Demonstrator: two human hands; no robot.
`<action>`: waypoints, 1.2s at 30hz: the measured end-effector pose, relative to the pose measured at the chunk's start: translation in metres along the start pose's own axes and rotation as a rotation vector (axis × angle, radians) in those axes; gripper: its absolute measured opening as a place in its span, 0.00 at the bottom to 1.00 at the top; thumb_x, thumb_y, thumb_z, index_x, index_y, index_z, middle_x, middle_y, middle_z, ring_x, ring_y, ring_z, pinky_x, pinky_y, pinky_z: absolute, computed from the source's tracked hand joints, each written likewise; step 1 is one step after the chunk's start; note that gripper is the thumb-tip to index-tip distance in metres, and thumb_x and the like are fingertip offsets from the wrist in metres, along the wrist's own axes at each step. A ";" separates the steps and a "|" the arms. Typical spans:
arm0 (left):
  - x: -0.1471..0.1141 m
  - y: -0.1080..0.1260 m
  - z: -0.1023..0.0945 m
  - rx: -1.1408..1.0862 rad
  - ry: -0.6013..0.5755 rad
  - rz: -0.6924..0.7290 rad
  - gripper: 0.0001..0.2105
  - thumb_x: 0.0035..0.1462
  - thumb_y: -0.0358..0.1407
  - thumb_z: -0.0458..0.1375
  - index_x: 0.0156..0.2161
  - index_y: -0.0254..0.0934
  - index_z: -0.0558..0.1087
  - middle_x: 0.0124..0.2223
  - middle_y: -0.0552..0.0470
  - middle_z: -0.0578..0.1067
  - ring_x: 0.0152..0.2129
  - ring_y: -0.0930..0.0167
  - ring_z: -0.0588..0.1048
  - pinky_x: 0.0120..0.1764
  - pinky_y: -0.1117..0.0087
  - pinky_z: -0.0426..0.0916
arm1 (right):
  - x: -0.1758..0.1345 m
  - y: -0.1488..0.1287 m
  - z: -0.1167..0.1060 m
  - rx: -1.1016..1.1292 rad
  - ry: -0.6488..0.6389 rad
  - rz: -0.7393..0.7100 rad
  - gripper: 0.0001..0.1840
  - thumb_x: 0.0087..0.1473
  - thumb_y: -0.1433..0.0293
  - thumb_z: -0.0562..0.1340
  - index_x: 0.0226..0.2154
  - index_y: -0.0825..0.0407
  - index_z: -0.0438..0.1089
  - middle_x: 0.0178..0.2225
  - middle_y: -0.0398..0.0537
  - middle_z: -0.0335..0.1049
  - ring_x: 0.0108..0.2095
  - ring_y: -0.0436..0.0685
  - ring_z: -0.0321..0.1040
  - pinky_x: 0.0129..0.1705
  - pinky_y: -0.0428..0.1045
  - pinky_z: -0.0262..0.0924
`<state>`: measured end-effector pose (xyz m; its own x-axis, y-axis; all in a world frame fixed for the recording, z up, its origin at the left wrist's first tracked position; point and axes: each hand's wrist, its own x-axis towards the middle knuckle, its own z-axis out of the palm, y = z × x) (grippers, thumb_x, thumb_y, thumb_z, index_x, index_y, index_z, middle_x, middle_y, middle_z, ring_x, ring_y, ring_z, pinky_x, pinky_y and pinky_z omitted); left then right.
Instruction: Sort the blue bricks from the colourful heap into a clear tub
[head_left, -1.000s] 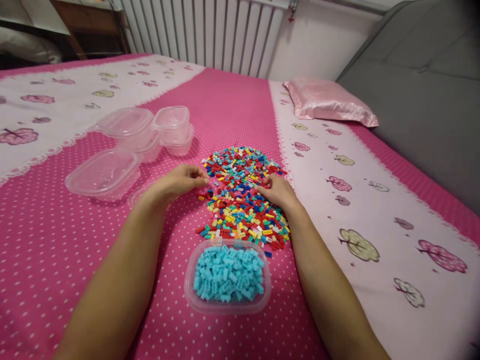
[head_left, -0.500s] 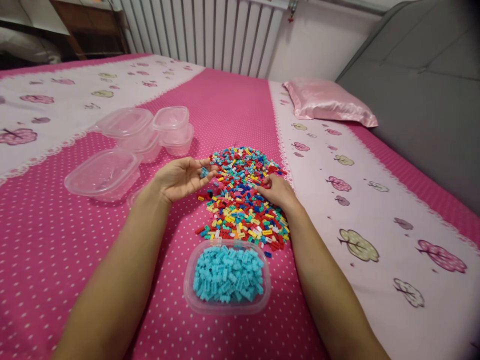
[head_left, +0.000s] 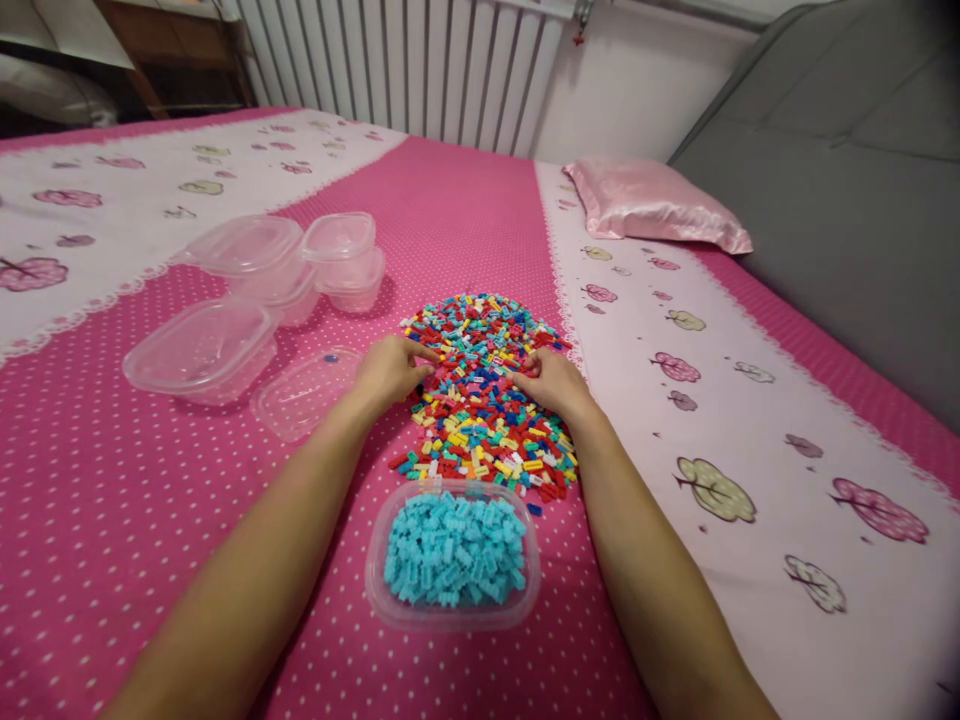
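A heap of small toy bricks [head_left: 480, 400] in many colours lies on the bedspread. At its left edge is my left hand [head_left: 391, 372], palm turned down, with thumb and index finger reaching to the bricks and the other fingers curled. The palm hides the light blue bricks seen in it earlier. My right hand [head_left: 553, 382] rests over the heap's right side, thumb and fingertips close together. Whatever is between them is too small to make out. Nearer me stands a clear plastic container [head_left: 377, 590], full of light blue bricks [head_left: 454, 550].
Several clear lidded containers [head_left: 202, 350] stand to the left, some stacked. A clear lid [head_left: 300, 400] lies flat beside my left hand, a dark blue spot on it. Farther off are a pink pillow [head_left: 660, 205], a grey headboard [head_left: 840, 170] and a radiator [head_left: 405, 70].
My left hand has turned from palm up, with light blue bricks showing, to palm down, and now meets the heap's edge. The lid beside it is uncovered. My right hand has hardly moved.
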<state>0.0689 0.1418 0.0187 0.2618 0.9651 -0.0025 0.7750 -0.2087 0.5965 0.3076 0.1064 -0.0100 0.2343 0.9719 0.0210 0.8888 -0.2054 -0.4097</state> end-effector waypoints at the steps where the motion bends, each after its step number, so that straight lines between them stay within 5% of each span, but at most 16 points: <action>1: 0.000 0.000 0.001 0.032 -0.014 -0.003 0.14 0.49 0.35 0.58 0.40 0.37 0.81 0.17 0.55 0.69 0.16 0.72 0.64 0.24 0.71 0.55 | 0.000 0.000 0.000 0.002 0.001 -0.001 0.16 0.48 0.57 0.64 0.33 0.51 0.66 0.33 0.47 0.71 0.32 0.54 0.66 0.32 0.47 0.54; 8: 0.000 0.001 0.004 0.138 0.016 -0.017 0.11 0.49 0.36 0.61 0.38 0.40 0.82 0.25 0.49 0.76 0.24 0.67 0.71 0.28 0.71 0.59 | 0.000 0.001 0.001 0.005 0.003 0.003 0.16 0.48 0.57 0.64 0.33 0.51 0.66 0.33 0.47 0.70 0.32 0.54 0.66 0.32 0.47 0.54; 15: 0.000 0.000 0.002 0.063 0.032 -0.023 0.08 0.50 0.35 0.60 0.33 0.37 0.81 0.22 0.51 0.74 0.21 0.69 0.70 0.26 0.71 0.57 | 0.001 0.001 0.002 0.018 -0.007 0.002 0.15 0.48 0.58 0.64 0.33 0.51 0.66 0.33 0.47 0.70 0.32 0.53 0.65 0.32 0.46 0.54; 18: -0.001 0.000 -0.001 -0.115 0.052 -0.025 0.07 0.48 0.35 0.61 0.31 0.35 0.80 0.17 0.55 0.68 0.18 0.72 0.64 0.23 0.72 0.53 | 0.001 0.002 0.002 0.016 0.000 0.000 0.16 0.48 0.57 0.64 0.33 0.51 0.66 0.33 0.46 0.70 0.32 0.53 0.65 0.31 0.46 0.53; 22: -0.005 0.007 -0.005 -0.622 0.070 -0.105 0.05 0.48 0.33 0.62 0.28 0.33 0.76 0.20 0.56 0.69 0.18 0.76 0.63 0.22 0.75 0.55 | 0.001 0.001 0.001 0.011 -0.001 0.003 0.16 0.48 0.57 0.64 0.33 0.51 0.66 0.32 0.46 0.70 0.32 0.53 0.66 0.31 0.46 0.53; 28: -0.007 0.021 -0.019 -1.239 -0.077 -0.371 0.06 0.53 0.24 0.54 0.27 0.30 0.71 0.28 0.49 0.75 0.20 0.79 0.69 0.22 0.81 0.63 | 0.000 0.000 0.000 0.004 0.001 0.001 0.16 0.47 0.57 0.64 0.33 0.51 0.66 0.33 0.46 0.71 0.31 0.53 0.66 0.31 0.47 0.53; 32: -0.006 0.022 -0.029 -1.412 -0.150 -0.453 0.10 0.52 0.22 0.48 0.26 0.30 0.69 0.28 0.45 0.76 0.19 0.78 0.70 0.19 0.82 0.63 | 0.000 0.000 0.000 0.008 -0.008 0.009 0.16 0.48 0.57 0.64 0.33 0.51 0.66 0.33 0.46 0.71 0.31 0.53 0.65 0.31 0.46 0.53; 36: -0.006 0.016 -0.026 -1.316 -0.140 -0.342 0.08 0.49 0.27 0.51 0.23 0.32 0.70 0.21 0.50 0.70 0.15 0.78 0.64 0.14 0.80 0.54 | 0.000 -0.001 0.000 0.017 -0.011 0.014 0.16 0.48 0.57 0.64 0.33 0.51 0.65 0.33 0.46 0.71 0.31 0.53 0.65 0.31 0.46 0.53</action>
<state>0.0650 0.1364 0.0491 0.2859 0.8973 -0.3364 -0.2819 0.4142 0.8654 0.3072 0.1067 -0.0099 0.2416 0.9704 0.0049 0.8787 -0.2166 -0.4253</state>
